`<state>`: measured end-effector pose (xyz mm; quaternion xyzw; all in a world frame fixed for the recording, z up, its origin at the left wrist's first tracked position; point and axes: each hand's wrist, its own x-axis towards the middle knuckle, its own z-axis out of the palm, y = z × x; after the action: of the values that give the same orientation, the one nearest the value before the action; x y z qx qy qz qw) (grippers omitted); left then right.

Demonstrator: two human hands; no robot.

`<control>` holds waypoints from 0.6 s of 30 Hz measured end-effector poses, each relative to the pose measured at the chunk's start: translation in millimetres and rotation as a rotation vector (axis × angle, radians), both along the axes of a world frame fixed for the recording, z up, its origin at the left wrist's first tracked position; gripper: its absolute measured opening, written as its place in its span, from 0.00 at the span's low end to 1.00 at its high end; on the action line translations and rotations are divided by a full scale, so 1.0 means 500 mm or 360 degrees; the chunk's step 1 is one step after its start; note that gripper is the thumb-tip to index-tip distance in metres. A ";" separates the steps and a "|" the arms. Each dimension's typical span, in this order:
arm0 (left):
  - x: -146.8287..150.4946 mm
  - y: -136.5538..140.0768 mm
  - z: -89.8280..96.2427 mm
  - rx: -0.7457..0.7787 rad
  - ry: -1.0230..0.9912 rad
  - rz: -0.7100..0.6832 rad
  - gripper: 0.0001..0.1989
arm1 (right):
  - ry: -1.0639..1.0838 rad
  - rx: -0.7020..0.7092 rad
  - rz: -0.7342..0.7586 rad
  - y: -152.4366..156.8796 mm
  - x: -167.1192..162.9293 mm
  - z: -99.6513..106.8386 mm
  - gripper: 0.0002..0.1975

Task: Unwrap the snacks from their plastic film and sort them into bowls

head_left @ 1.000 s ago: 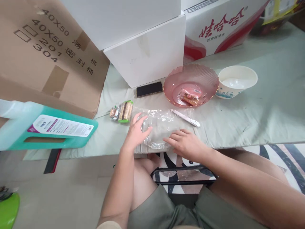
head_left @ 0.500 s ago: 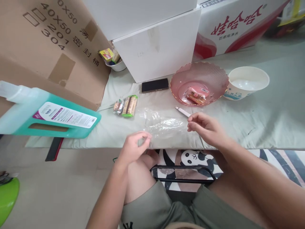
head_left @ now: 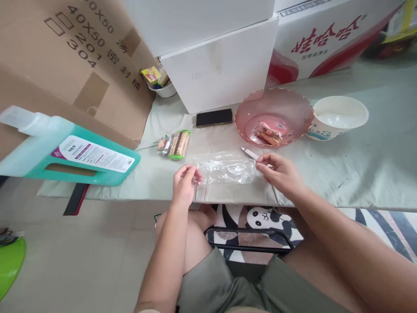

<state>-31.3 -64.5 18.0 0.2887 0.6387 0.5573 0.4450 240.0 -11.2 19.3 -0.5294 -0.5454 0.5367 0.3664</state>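
A clear plastic bag (head_left: 226,170) is stretched flat above the cloth near the table's front edge. The fingers of my left hand (head_left: 185,184) are closed on its left end. At the opposite end, my right hand (head_left: 282,174) pinches the bag between thumb and fingers. Just behind those right fingers is a slim white pen-like stick (head_left: 249,153), its far end partly covered by the hand. Beyond my left hand lie a wrapped pack of biscuits (head_left: 179,144) and a smaller wrapped snack (head_left: 164,144), side by side.
Behind the bag are a phone (head_left: 214,118), a pink scalloped bowl (head_left: 243,126) with wrapped snacks, and a white paper tub (head_left: 340,115). A jug of green liquid (head_left: 114,163) stands left. Cardboard (head_left: 107,82) and white boxes (head_left: 224,69) line the back.
My left hand has moved slightly up and left and now grips the bag's left end. The bag is lifted and drawn straighter between both hands. The view has shifted a little.
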 end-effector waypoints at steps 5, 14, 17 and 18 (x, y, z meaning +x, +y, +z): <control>-0.015 0.006 0.006 -0.0121 -0.0045 0.0148 0.14 | 0.0183 0.0068 -0.0360 0.012 -0.016 0.007 0.17; -0.031 0.055 -0.019 -0.0013 0.0560 0.0044 0.13 | -0.0649 0.0869 -0.0409 -0.013 -0.010 0.020 0.09; -0.034 0.077 -0.023 -0.0149 0.0749 -0.0057 0.12 | -0.0726 0.1723 -0.0183 -0.051 -0.021 0.033 0.15; -0.034 0.082 -0.025 -0.0178 0.0816 -0.0090 0.13 | -0.0750 0.1888 0.0033 -0.062 -0.031 0.030 0.16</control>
<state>-48.3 -23.6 5.6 0.4133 0.7522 0.4169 0.2993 224.6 -42.3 34.2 -0.3351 -0.8209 0.0161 0.4622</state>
